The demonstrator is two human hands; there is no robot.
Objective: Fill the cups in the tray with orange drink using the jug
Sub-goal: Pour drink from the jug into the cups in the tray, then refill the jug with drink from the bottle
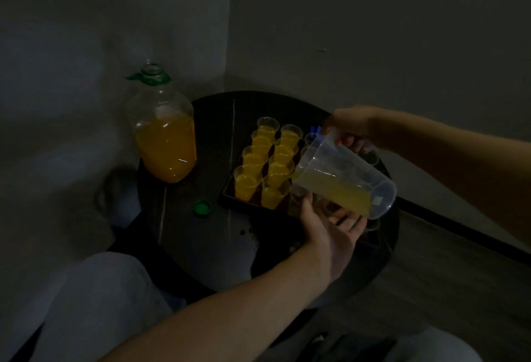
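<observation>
The cups [247, 186] are being filled from the jug [344, 177], gripped by the right hand [352, 129]; the left hand's [330, 225] hold cannot be told. Levelling is needed next.

Clear cups [247, 185] and jug [344, 166] hold orange drink [349, 195]; the cap [201, 207] at their eight o'clock is green, the counter [201, 246] black.

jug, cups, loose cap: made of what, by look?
Jug: clear, slightly cloudy plastic, probably; drink shows through its wall. Cups: thin clear plastic, likely; orange shows through. Cap: opaque green plastic, it seems; dim light hides finish.
</observation>
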